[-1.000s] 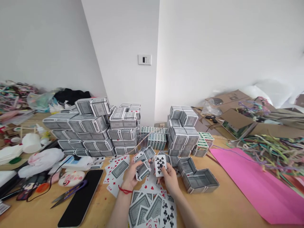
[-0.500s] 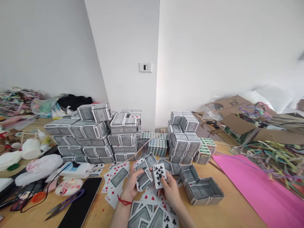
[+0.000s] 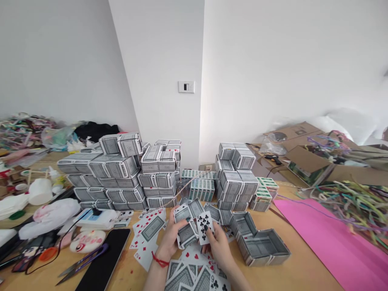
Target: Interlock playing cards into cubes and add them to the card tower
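My left hand [image 3: 172, 237], a red cord at its wrist, is closed around a folded playing-card piece [image 3: 187, 233] with patterned grey backs and white edges. My right hand [image 3: 217, 242] pinches a ten of clubs card [image 3: 205, 227], thumb on its face, beside the folded piece. Whether card and piece touch I cannot tell. Loose playing cards [image 3: 182, 277] lie under my hands, some face up. More cards [image 3: 148, 230] are fanned out to the left. An open L-shaped box made of cards [image 3: 266, 250] stands to the right.
Stacked card blocks [image 3: 115, 165] rise at the back left, with another stack [image 3: 236, 178] at the back right. Scissors [image 3: 83, 262] rest partly over a black phone [image 3: 106, 258]. A pink sheet [image 3: 327, 238] and tangled colourful cords [image 3: 348, 202] lie at the right.
The view has tilted up slightly, so things sit lower in the picture. The ten of clubs has tilted and come close against the folded piece. Both hands keep their hold.
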`<action>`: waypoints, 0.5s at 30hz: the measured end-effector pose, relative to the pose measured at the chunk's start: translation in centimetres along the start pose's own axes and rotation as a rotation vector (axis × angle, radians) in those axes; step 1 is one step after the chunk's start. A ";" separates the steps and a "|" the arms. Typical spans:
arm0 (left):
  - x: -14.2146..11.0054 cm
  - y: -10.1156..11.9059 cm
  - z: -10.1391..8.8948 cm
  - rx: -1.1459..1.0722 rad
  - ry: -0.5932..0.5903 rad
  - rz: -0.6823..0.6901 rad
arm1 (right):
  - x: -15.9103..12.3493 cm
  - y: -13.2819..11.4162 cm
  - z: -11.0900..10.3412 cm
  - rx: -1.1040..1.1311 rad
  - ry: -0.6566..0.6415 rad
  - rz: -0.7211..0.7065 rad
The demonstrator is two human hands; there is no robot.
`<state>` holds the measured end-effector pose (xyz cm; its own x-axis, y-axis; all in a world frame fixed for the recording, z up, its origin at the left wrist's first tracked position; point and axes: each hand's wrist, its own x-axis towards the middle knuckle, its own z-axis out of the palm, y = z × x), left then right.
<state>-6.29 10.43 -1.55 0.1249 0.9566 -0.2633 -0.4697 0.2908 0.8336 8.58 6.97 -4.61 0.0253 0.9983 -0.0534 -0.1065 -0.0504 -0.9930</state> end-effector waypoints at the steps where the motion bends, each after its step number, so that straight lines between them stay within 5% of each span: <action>1: 0.0 0.0 0.0 0.008 -0.003 0.001 | 0.0 0.2 0.0 -0.003 0.002 0.003; 15: -0.2 0.0 0.4 0.043 -0.010 0.023 | -0.2 -0.1 0.2 -0.070 -0.029 -0.001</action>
<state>-5.96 10.22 -1.30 0.1236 0.9631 -0.2391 -0.4348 0.2692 0.8594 8.39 6.77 -4.50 -0.0038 0.9987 -0.0507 -0.0365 -0.0508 -0.9980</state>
